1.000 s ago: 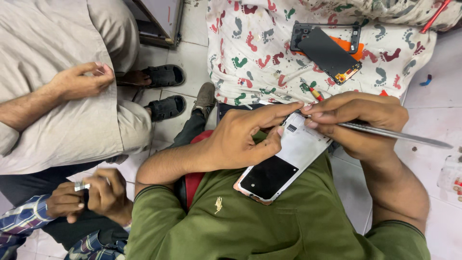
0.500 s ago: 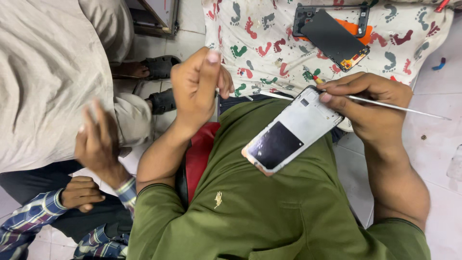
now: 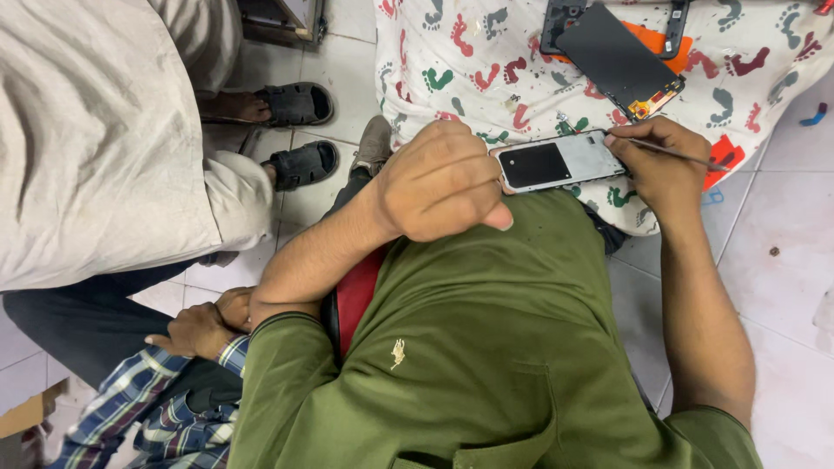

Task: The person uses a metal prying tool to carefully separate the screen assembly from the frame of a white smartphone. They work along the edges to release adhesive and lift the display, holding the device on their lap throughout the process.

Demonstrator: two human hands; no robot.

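A white phone (image 3: 560,161) with a dark rectangular panel lies flat at the edge of a white cloth printed with coloured footprints (image 3: 452,61), just above my green shirt. My left hand (image 3: 443,182) is curled at the phone's left end and its fingertips grip that end. My right hand (image 3: 660,165) sits at the phone's right end. It pinches a thin metal tool (image 3: 686,157) whose shaft sticks out to the right while its tip rests by the phone's upper right corner.
A black screen panel (image 3: 618,56) and a phone frame (image 3: 556,22) lie on an orange pad at the cloth's far side. A person in beige with black sandals (image 3: 300,104) sits at the left. Another person's hands (image 3: 204,328) in plaid sleeves are at the lower left.
The phone, tilted and held up before, now lies level on the cloth's edge. My left hand came down from its raised position and closed on the phone's left end.
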